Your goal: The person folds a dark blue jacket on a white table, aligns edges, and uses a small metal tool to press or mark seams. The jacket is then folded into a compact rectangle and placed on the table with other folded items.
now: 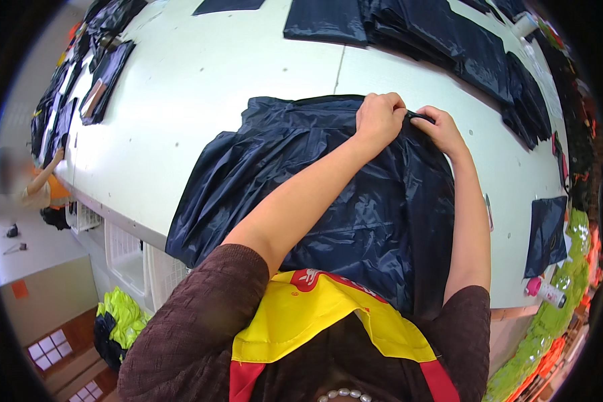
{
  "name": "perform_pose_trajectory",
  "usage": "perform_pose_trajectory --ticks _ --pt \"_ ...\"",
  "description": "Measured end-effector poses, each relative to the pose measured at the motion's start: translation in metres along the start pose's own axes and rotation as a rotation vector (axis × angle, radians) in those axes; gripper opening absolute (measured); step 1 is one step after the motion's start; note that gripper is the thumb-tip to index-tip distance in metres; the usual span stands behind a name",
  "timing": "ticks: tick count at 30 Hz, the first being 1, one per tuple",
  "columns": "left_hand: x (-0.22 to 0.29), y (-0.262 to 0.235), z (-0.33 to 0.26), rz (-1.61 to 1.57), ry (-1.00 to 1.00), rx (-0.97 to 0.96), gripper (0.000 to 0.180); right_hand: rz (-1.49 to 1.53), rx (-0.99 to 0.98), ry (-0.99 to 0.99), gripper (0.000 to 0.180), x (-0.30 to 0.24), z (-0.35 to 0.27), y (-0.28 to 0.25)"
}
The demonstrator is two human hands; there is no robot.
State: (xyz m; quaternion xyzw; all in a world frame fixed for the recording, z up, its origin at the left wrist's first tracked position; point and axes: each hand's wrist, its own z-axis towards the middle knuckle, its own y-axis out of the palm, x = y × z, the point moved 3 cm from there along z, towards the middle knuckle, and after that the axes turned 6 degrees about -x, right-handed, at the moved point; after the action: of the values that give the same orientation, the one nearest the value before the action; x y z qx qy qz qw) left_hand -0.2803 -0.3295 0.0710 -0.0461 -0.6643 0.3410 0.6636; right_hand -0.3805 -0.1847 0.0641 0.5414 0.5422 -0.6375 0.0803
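A large shiny dark navy garment (301, 181) lies spread on the white table (201, 87) in front of me and hangs over its near edge. My left hand (379, 119) is clenched on the garment's far edge. Right beside it, my right hand (442, 130) pinches the same edge, with a small dark strip of the fabric between thumb and fingers. Both forearms reach across the garment from below.
Stacks of folded dark navy pieces (449, 37) line the table's far side and right edge. Another dark piece (546, 234) lies at the right, near a pink-capped bottle (546, 291). A person (37, 184) works at the far left. Neon yellow fabric (120, 315) sits below the table.
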Motion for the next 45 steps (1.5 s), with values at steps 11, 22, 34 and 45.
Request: perform_pose_trajectory --ticks 11,22,34,45 --pt "-0.125 -0.169 -0.05 0.467 -0.207 0.344 0.015 -0.223 0.237 -0.118 0.019 0.008 0.021 0.02" --pt "-0.165 -0.217 -0.081 0.458 -0.589 0.0 0.061 0.754 0.702 -0.043 0.016 0.013 0.004 -0.043" --pt "-0.172 -0.254 -0.1 0.249 -0.612 -0.305 0.05 -0.596 0.445 0.542 0.038 0.165 -0.226 -0.056" --pt "-0.184 -0.25 -0.147 -0.082 -0.354 0.168 0.027 0.568 0.796 0.498 0.018 0.123 -0.256 -0.017"
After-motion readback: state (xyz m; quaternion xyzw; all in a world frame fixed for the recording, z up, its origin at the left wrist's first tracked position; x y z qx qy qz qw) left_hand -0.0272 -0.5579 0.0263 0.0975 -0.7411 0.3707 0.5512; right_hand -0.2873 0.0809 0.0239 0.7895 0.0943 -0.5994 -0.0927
